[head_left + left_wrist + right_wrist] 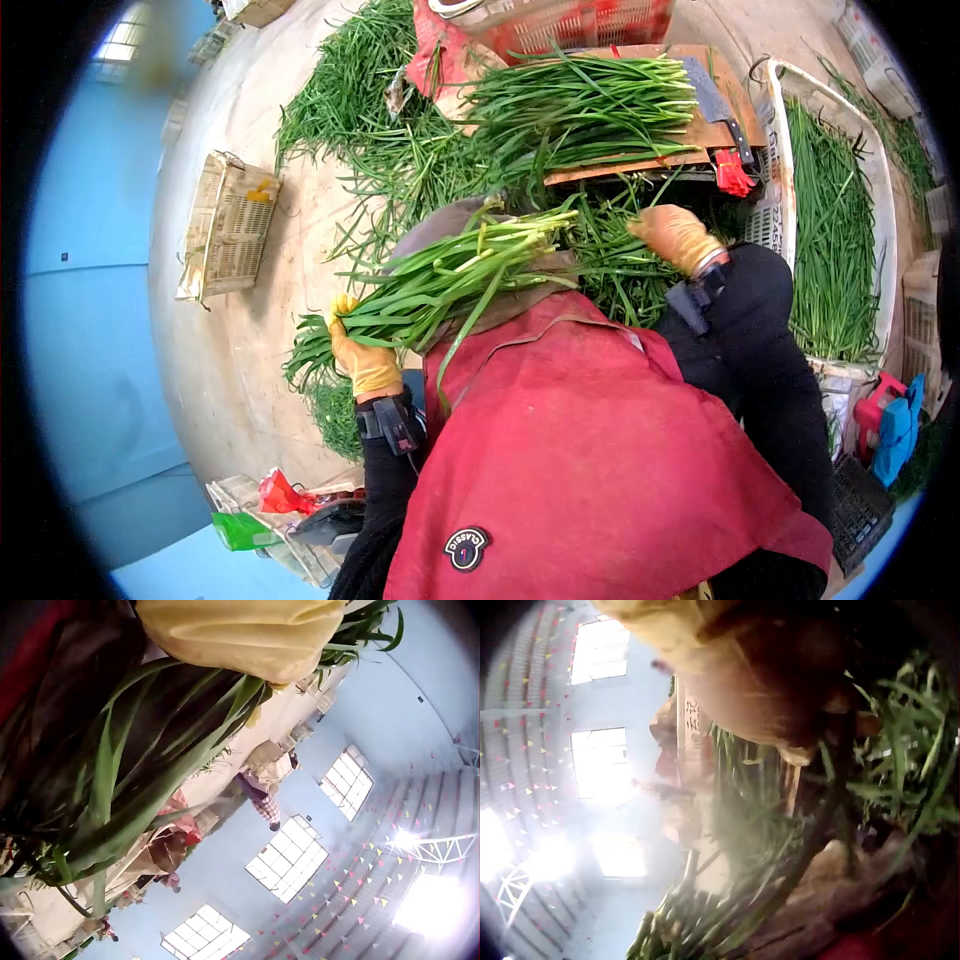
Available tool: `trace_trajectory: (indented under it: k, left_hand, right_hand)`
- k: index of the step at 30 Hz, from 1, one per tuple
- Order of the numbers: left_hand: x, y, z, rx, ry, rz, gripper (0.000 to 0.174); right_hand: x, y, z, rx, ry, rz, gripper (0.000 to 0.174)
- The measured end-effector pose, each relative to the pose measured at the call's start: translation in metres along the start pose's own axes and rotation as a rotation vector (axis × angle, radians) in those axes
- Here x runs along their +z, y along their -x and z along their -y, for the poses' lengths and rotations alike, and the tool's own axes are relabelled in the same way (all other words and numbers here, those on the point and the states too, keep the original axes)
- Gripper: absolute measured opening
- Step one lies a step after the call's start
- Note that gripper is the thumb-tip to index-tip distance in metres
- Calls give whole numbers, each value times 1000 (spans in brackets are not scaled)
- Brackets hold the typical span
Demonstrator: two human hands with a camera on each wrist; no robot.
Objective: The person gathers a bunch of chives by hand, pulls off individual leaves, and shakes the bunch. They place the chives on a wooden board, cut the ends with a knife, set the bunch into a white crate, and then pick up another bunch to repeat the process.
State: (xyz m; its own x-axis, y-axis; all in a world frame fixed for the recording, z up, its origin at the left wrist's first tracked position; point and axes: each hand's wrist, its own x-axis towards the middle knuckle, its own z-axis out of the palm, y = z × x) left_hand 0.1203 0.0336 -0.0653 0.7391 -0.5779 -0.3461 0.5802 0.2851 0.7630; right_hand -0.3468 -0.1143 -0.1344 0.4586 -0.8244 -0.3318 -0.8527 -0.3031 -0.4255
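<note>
In the head view my yellow-gloved left hand (362,350) grips a bunch of garlic chives (460,270) near its leafy end. The bunch lies over my lap, pale cut stems toward the right. Long leaves (112,795) hang below the left glove in the left wrist view. My gloved right hand (680,238) is near my right knee, apart from the stem ends, above loose chive leaves (625,270). Its fingers look bent in the blurred right wrist view; I cannot tell whether they pinch anything. A stack of chives (590,110) lies on a board ahead.
A cleaver (708,92) lies on the board (735,75) beside red ties (733,175). To the right stands a white crate (885,230) filled with chives. A heap of chives (340,85) covers the floor ahead left. Another crate (232,225) stands at left.
</note>
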Motion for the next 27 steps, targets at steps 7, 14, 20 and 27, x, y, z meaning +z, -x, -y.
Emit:
trace_trajectory:
  k: [7,14,20,27]
  left_hand:
    - [-24,-17,10,-61,26,35,28]
    - [-29,-16,16,-45,-47,78,36]
    - [-16,3,11,-173,-144,54,33]
    - [-44,-17,18,-167,-119,90,35]
  right_hand:
    - [-20,22,39,-259,-294,6,82]
    - [48,-40,92,-352,-1004,176,72]
    - [-10,-14,88,-24,-935,393,19]
    - [-4,-25,-35,68,-233,462,22]
